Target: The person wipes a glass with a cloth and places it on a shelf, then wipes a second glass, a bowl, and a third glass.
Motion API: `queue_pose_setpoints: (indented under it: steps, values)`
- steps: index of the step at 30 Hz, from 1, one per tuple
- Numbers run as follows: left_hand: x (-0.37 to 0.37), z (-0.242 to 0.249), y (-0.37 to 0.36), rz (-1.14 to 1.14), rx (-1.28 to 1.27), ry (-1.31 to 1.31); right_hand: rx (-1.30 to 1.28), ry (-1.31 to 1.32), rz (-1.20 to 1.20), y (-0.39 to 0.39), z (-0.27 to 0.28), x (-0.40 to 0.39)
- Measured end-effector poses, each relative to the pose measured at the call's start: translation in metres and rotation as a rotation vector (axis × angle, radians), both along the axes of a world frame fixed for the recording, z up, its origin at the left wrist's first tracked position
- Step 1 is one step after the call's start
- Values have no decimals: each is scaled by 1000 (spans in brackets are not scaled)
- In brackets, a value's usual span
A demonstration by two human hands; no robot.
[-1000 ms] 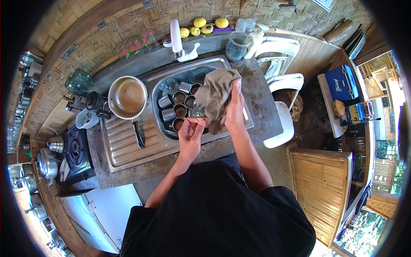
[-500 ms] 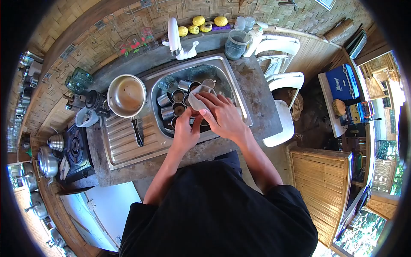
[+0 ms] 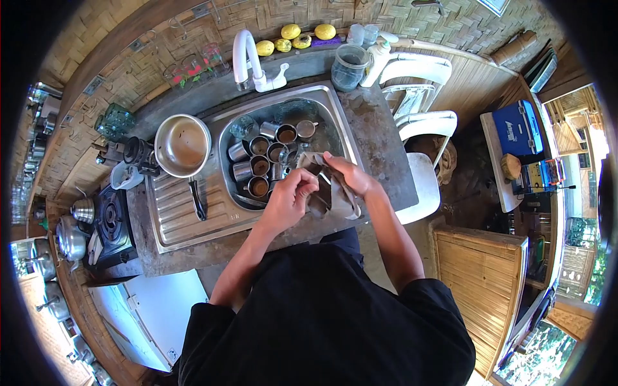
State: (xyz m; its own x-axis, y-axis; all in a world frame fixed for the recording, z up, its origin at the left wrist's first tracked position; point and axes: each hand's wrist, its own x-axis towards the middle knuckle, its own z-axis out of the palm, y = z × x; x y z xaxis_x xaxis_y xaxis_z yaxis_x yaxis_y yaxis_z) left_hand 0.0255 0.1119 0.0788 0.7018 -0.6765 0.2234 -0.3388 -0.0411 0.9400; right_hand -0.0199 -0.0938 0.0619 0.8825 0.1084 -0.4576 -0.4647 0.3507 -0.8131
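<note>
A stained, greyish-brown cloth bag, which looks like a cloth coffee strainer, hangs over the sink's near right edge with its dark inside showing. My right hand grips it from the right side by its upper edge. Just left of the bag's mouth, my left hand is closed with curled fingers; whatever it may pinch is hidden. Beyond both hands, several metal mugs with brown residue stand and lie in the steel sink, along with a small round strainer and a clear glass.
A saucepan with brown residue sits on the drainboard, its black handle toward me. Behind the sink rise a white faucet, yellow fruits, a jar and a pump bottle. White chairs stand at right, a stove at left.
Both hands have drawn the cloth bag nearer to me and to the right. My right hand has shifted from lying over the cloth to gripping its edge, and the bag now hangs opened out.
</note>
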Motion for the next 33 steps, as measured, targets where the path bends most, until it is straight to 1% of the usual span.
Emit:
queue_pose_setpoints:
  steps: [2,3,4,5,6,9,10,11,12,13,15,16,17,20,22,24,25,28,29,32,33]
  values:
    - [3,-4,-9,52,26,45,-276,-185,14,-5,-11,-1]
    - [5,-15,-13,86,49,138,-375,-258,-52,4,0,-4]
    - [8,-29,-19,122,29,192,-519,-260,-17,3,16,-11]
    - [12,-42,-25,158,10,245,-743,-433,-43,5,23,-13]
    - [14,-42,-33,193,-10,296,-967,-608,-71,5,27,-15]
    - [14,-46,-58,197,-142,409,-1334,-796,-14,-7,38,-24]
    - [14,-50,-67,200,-185,459,-1333,-783,-10,-14,38,-26]
    - [13,-45,-79,223,-180,434,-1334,-771,-7,-23,36,-28]
    - [10,-40,-88,230,-118,366,-1335,-756,-4,-33,35,-30]
    - [5,-35,-97,235,-57,299,-1252,-776,-104,-43,34,-30]
    - [0,-23,-116,231,93,136,-954,-502,-131,-67,32,-30]
    - [-3,-20,-125,199,72,124,-800,-367,-142,-80,29,-30]
    - [-6,-15,-136,167,50,109,-612,-160,-55,-101,9,-27]
    - [-10,-4,-162,57,-31,115,-20,-40,-160,-137,3,-29]
    - [-13,-5,-178,11,-92,157,182,108,-156,-157,-4,-33]
    - [-13,-11,-188,24,-109,171,371,298,-152,-170,3,-38]
    - [-12,-15,-193,31,-121,177,316,303,-117,-176,3,-40]
    - [-10,-25,-202,159,-99,240,-59,-27,-157,-177,-12,-47]
    - [-8,-32,-205,201,-129,284,-157,-81,-135,-180,-12,-50]
    - [-8,-48,-213,406,-120,255,-568,-191,-111,-183,-13,-58]
    - [-10,-50,-219,465,-91,249,-687,-242,-89,-179,16,-61]
